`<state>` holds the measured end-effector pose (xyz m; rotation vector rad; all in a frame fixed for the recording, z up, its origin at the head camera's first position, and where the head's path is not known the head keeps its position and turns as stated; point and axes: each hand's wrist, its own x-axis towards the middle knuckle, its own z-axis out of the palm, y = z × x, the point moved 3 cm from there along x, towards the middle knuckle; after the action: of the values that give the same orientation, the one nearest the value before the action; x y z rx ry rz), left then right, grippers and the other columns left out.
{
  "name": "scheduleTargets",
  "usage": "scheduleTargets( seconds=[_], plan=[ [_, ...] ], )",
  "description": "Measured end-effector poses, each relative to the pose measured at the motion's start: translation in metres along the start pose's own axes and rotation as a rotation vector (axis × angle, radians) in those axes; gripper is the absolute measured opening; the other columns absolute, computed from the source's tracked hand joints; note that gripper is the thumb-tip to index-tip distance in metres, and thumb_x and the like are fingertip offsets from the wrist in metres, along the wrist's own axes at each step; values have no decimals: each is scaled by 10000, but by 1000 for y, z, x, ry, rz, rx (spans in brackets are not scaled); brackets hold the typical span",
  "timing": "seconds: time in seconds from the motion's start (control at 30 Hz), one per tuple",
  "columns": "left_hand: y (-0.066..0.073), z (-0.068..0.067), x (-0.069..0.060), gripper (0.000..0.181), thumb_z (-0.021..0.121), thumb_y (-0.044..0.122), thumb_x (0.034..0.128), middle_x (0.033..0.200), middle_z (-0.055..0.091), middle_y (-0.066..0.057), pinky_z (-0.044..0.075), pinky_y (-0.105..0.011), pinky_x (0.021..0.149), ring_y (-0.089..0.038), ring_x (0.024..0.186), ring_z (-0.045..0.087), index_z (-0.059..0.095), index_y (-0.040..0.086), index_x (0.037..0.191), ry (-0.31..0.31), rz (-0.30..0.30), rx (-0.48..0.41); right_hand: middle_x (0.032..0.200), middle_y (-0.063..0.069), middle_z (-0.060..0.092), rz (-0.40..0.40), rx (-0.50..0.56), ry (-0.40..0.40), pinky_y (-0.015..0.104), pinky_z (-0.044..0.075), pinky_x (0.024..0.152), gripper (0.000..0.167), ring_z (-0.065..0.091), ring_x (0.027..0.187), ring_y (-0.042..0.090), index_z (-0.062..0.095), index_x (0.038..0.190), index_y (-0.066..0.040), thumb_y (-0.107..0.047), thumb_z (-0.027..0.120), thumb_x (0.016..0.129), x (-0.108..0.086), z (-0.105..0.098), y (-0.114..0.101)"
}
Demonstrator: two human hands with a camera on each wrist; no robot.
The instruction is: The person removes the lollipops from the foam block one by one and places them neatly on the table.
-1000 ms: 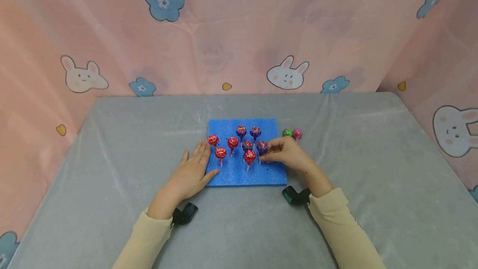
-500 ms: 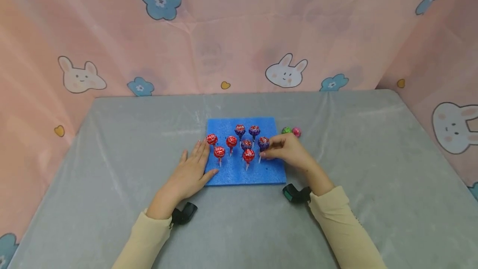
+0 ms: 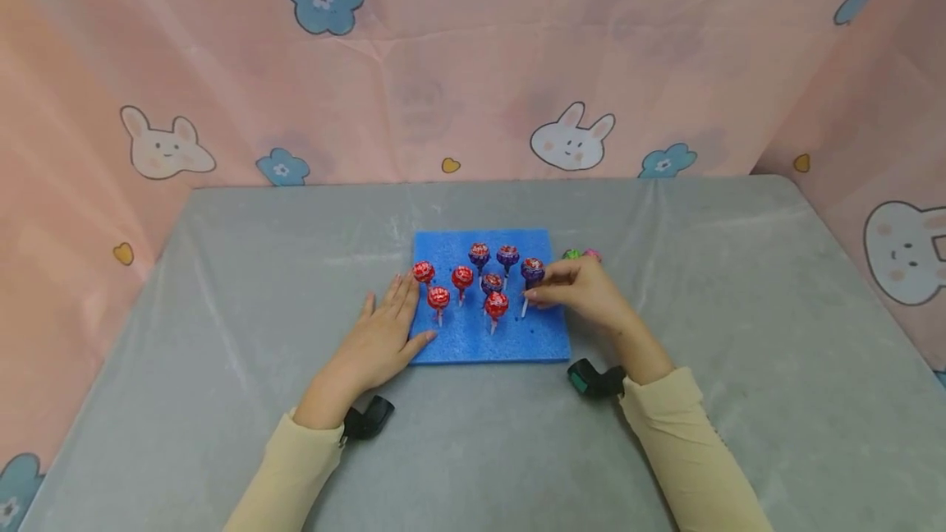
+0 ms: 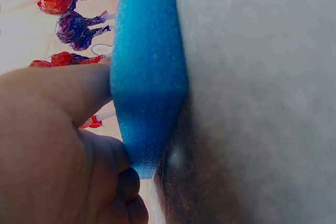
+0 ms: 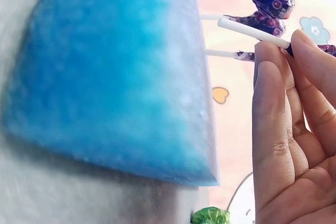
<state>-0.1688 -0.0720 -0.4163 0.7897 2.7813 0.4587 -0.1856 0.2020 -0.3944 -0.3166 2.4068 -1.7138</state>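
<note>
My right hand (image 3: 587,294) pinches a purple-wrapped lollipop (image 3: 532,271) between thumb and fingertips, above the right part of a blue foam board (image 3: 473,345). In the right wrist view, the bare end of its white stick (image 5: 247,31) is out of the foam. On the board's left edge my left hand (image 3: 380,343) rests with fingers extended; the left wrist view has its thumb (image 4: 79,87) against the foam. Three other purple lollipops (image 3: 479,254) and several red lollipops (image 3: 438,297) stand upright in the board.
Just beyond my right hand lie a green lollipop (image 3: 571,254) and a pink lollipop (image 3: 594,254), partly hidden. A grey cloth covers the table (image 3: 244,269), and a pink patterned curtain (image 3: 443,64) hangs behind it. Small holes dot the foam.
My right hand has raised the purple lollipop from its place in the foam and shifted it slightly right and away. The left hand stays on the board.
</note>
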Motion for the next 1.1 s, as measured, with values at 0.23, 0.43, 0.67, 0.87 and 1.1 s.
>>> scheduleTargets(
  seconds=[0.23, 0.43, 0.67, 0.87, 1.1],
  plan=[
    [-2, -1, -2, 760, 452, 432, 979, 1560, 44, -157, 46, -568, 1102, -307, 1431, 26, 125, -31, 1484, -2, -10, -2, 788, 156, 674, -35, 7, -1, 305, 559, 654, 106, 675, 669, 167, 677, 843, 123, 20, 695, 825, 2, -4, 0],
    [0, -1, -1, 763, 437, 448, 980, 1563, 25, -143, 35, -555, 1108, -290, 1433, 7, 112, -18, 1489, -15, -5, 5, 797, 156, 667, -42, -17, 16, 284, 555, 655, 91, 670, 672, 152, 681, 840, 118, 28, 688, 828, 1, -11, 1],
    [1, 0, 1, 756, 424, 453, 983, 1563, 29, -138, 38, -547, 1111, -282, 1433, 8, 114, -14, 1490, -24, -11, 12, 785, 118, 690, -12, -86, 35, 253, 395, 481, 130, 588, 628, 244, 709, 859, 66, -64, 701, 847, -2, -19, 4],
    [4, 2, 3, 752, 416, 451, 986, 1562, 21, -141, 42, -551, 1109, -285, 1433, 14, 107, -14, 1490, -21, -6, 5, 806, 128, 708, -30, -50, 26, 284, 408, 457, 120, 644, 644, 206, 691, 870, 97, -21, 667, 864, -5, -27, 4],
    [0, -1, 1, 751, 424, 441, 986, 1560, 26, -150, 49, -561, 1104, -295, 1431, 18, 109, -21, 1488, -15, -7, 7, 814, 43, 713, -20, 38, 47, 245, 535, 632, 171, 689, 737, 177, 645, 922, 164, -2, 637, 880, -5, -33, 7]
  ],
)
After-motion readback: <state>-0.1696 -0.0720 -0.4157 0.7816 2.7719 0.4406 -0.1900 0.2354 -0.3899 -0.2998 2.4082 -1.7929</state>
